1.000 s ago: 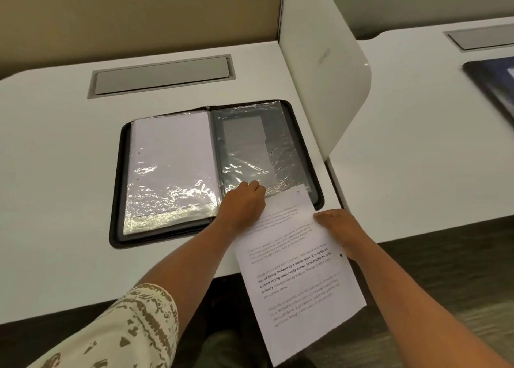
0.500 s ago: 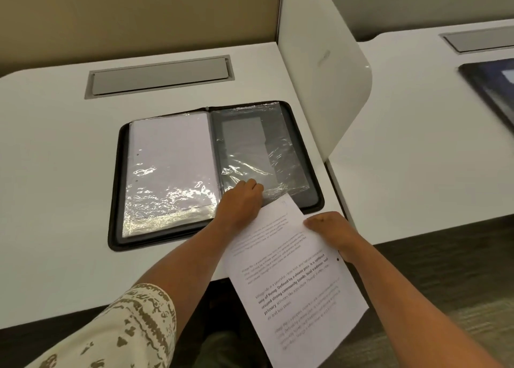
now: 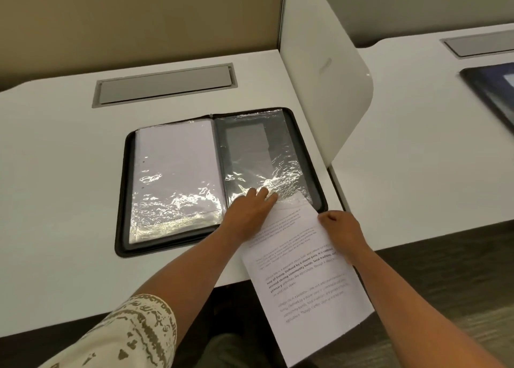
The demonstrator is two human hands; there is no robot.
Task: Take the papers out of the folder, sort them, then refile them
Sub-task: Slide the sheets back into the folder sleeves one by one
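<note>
Now refiling: your left hand (image 3: 247,210) presses flat, fingers spread, on the folder's (image 3: 222,178) right sleeve (image 3: 261,156); your right hand (image 3: 340,230) pinches the sheet (image 3: 303,278), half over the table (image 3: 55,200) edge. Next, probably slide its top corner into the sleeve mouth.

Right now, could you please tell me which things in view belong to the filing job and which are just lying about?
Part of the job:
- black zip folder lying open, with clear plastic sleeves
- white printed sheet, its top corner at the right-hand clear sleeve
- left hand on that sleeve
- right hand holding the sheet

Just lying about:
- grey cable hatch
- white desk divider
- dark flat object on the neighbouring desk
</note>
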